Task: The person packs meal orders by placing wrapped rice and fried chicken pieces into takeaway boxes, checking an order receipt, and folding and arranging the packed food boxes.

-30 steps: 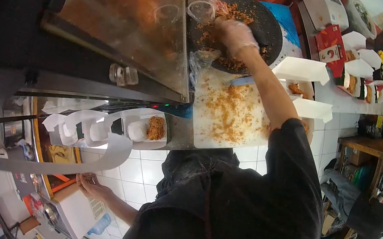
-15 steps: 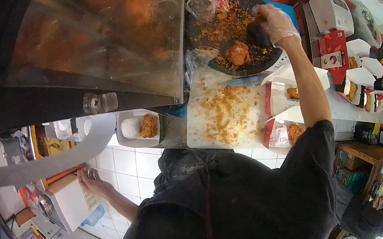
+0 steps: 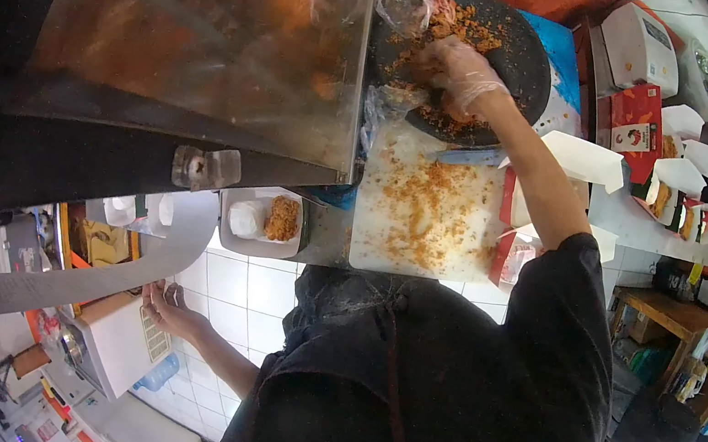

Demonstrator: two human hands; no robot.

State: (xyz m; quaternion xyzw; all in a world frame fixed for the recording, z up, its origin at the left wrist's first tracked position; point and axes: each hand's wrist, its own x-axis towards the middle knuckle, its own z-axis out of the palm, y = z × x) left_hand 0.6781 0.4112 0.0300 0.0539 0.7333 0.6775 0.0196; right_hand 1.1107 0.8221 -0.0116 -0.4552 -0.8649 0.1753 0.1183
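Note:
My right hand (image 3: 463,70), in a clear plastic glove, reaches down onto a dark round stone mortar (image 3: 530,73) strewn with brown crumbs (image 3: 476,32). Its fingers are curled, and what they grip is hidden. A fried chicken piece (image 3: 453,107) is partly covered by the hand. Beside the mortar's near edge lies a knife (image 3: 468,156) on a white cutting board (image 3: 369,242) scattered with crumbs. Far to the lower left, my bare left hand (image 3: 166,307) hangs with its fingers apart, close to a white box (image 3: 117,341), holding nothing visible.
A glass-fronted cabinet (image 3: 216,42) stands on the left. An open box with rice and fried chicken (image 3: 283,219) sits below it. More open meal boxes (image 3: 516,251) stand right of the board and further along the counter (image 3: 639,234). A plastic bag (image 3: 404,7) lies by the mortar.
My right hand has moved left and nearer, from the mortar's right side beside a dark stone pestle to over the chicken and crumbs. My left hand stays in nearly the same place.

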